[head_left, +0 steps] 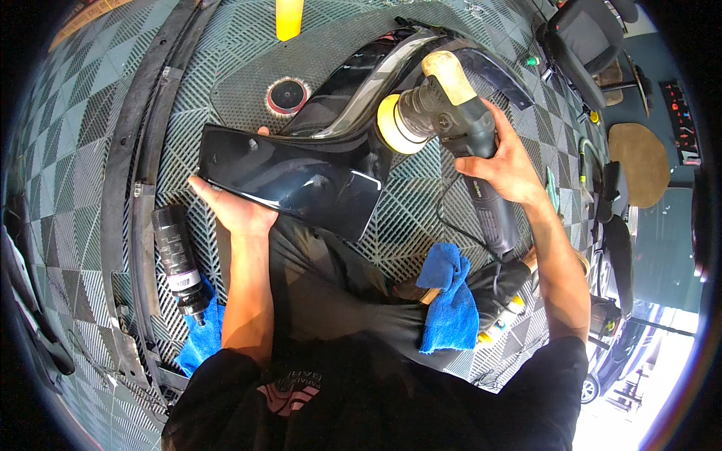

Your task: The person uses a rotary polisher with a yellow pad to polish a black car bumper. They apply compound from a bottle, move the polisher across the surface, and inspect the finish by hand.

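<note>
A glossy black car body panel [301, 173] lies across the front of my lap, its curved arm reaching away to the far right. My left hand [242, 209] grips the panel's left end from below, thumb at the near edge and a fingertip showing over the far edge. In my right hand [505, 161] is a black power polisher [481, 180], fingers wrapped round its body. The yellow foam pad [395, 124] on the polisher faces left, close against the panel's right part; whether it touches I cannot tell.
A round brush [287, 96] and a yellow object [289, 19] are beyond the panel. A black bottle [177, 259] lies at left over a blue cloth [201, 331]. Another blue cloth [449, 301] drapes my right leg. Long dark strips [143, 150] run along the left; a chair [583, 41] stands far right.
</note>
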Motion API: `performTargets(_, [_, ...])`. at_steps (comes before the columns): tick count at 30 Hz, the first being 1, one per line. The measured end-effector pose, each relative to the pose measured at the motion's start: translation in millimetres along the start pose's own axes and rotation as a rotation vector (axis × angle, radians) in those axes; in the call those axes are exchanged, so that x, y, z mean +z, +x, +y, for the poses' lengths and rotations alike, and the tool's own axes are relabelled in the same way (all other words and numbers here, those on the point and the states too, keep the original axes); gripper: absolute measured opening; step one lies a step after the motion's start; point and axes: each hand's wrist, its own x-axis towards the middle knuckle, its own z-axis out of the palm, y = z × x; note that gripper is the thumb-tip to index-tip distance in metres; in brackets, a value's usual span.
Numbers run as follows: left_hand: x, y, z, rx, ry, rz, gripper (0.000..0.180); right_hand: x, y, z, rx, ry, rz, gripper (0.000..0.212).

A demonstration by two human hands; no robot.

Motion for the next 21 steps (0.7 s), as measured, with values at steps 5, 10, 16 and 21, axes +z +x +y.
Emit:
performTargets(5, [21, 4, -4, 0.071, 0.103, 0.297, 0.099, 17, -32, 2, 0.004, 0.379, -0.096, 0.117])
performTargets(10, [25, 2, -4, 0.064, 0.141, 0.309, 0.101, 34, -65, 15, 0.096, 0.449, -0.154, 0.095])
performTargets(16, [28, 1, -3, 0.050, 0.142, 0.305, 0.102, 47, -95, 17, 0.180, 0.436, -0.124, 0.087])
performTargets(21, [25, 2, -1, 0.051, 0.149, 0.301, 0.104, 64, -118, 11, 0.057, 0.361, -0.073, 0.101])
